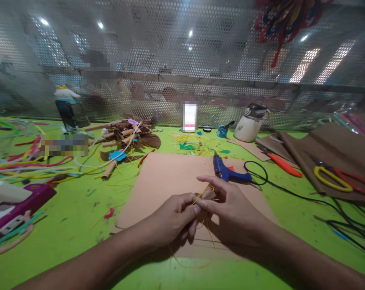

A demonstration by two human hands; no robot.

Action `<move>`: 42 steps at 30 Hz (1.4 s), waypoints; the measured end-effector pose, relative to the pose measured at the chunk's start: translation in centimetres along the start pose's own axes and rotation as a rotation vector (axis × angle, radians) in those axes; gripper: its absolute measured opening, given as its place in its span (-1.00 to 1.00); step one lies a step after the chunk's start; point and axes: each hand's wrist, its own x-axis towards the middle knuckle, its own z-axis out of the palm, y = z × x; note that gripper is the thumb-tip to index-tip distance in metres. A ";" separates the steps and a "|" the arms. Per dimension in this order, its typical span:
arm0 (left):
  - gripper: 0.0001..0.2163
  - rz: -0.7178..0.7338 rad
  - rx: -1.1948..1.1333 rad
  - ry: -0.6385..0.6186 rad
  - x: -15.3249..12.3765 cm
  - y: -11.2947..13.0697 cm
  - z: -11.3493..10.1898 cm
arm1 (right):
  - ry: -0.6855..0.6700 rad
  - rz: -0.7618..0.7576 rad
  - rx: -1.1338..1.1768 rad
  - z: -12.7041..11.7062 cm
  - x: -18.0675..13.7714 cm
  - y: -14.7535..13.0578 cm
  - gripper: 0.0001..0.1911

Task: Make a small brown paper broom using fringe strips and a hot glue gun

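Note:
Over the tan cardboard sheet [161, 177], my two hands meet around a thin yellow string [207, 188]. My left hand [178, 211] is closed, its thumb and fingers pinching the string together with a small brown paper piece [211, 195]. My right hand [229, 201] pinches the same string between thumb and a finger, with its index finger stretched forward. Loose string ends hang below the hands onto the sheet. Most of the paper piece is hidden by my fingers. Just beyond my right hand lies a blue glue gun [223, 169].
Brown paper pieces [124, 139] with yellow strings are heaped at the back left. Pipe cleaners and a purple power strip [37, 201] lie left. To the right are scissors [336, 179], an orange-handled cutter [285, 165] and black cords [303, 195]. A lit phone [190, 116] stands behind.

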 end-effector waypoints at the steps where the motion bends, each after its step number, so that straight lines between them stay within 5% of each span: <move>1: -0.68 -0.012 -0.003 0.000 -0.1 0.1 0.1 | 0.021 -0.022 -0.027 0.1 0.0 0.0 -0.46; 17: -0.69 -0.020 -0.144 0.011 0.6 -1.2 -0.5 | -0.080 -0.083 0.054 -1.7 2.1 2.4 -0.54; 22: -0.62 -0.019 -0.199 -0.006 1.0 -1.5 -0.8 | -0.111 -0.066 0.101 -1.5 2.0 1.8 -0.41; 28: -0.66 -0.032 -0.300 -0.070 0.5 -1.0 -0.6 | -0.114 -0.074 0.122 -1.8 1.9 1.3 -0.49; 35: -0.80 0.008 -0.359 -0.206 -1.2 0.5 0.2 | -0.267 -0.202 -0.173 -3.0 1.3 -0.5 -0.59; 38: -0.86 0.008 -0.368 -0.180 -1.6 0.8 0.6 | -0.328 -0.248 -0.205 -3.4 1.4 -1.1 -0.63; 42: -0.82 0.041 -0.342 -0.100 -1.0 1.1 0.3 | -0.216 -0.272 -0.072 -3.2 2.2 -1.2 -0.58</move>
